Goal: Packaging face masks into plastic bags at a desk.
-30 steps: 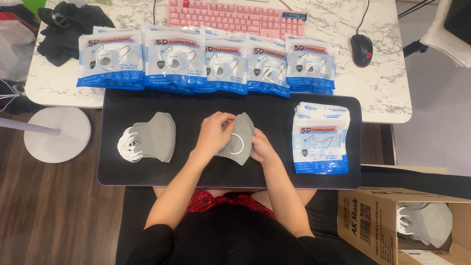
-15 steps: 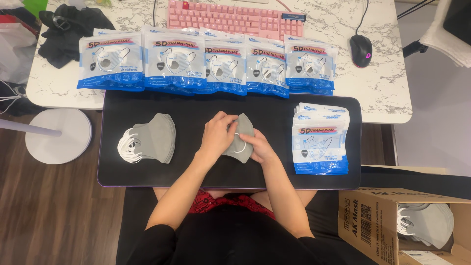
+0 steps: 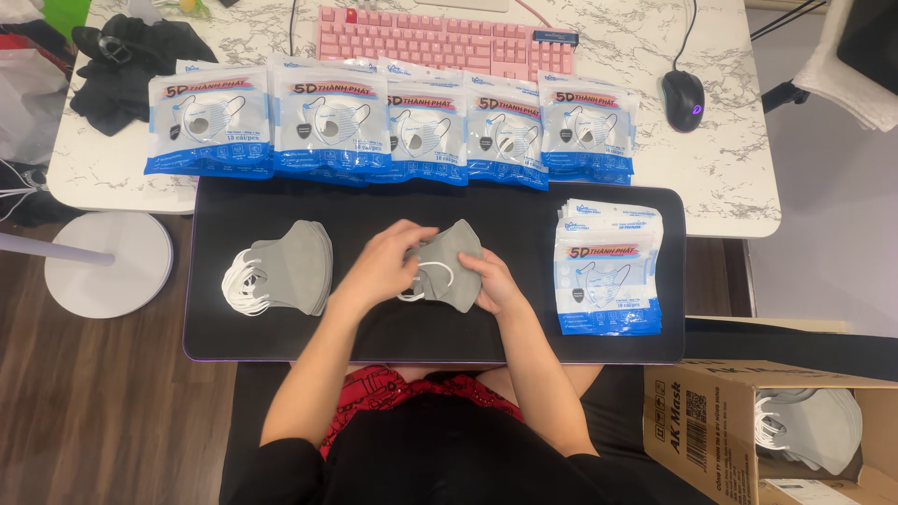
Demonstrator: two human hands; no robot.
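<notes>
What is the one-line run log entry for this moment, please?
left hand: holds grey mask | right hand: holds same mask | mask stack: left on black mat | empty bags: right

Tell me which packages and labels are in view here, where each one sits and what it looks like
Row of five mask packets: along the table edge above the black mat, flat, white and blue, red band.
Stack of packets: right end of the mat, same white and blue.
Cardboard box: bottom right on the floor, brown, dark print, open, grey masks inside.
Both hands hold an unpackaged grey mask.
</notes>
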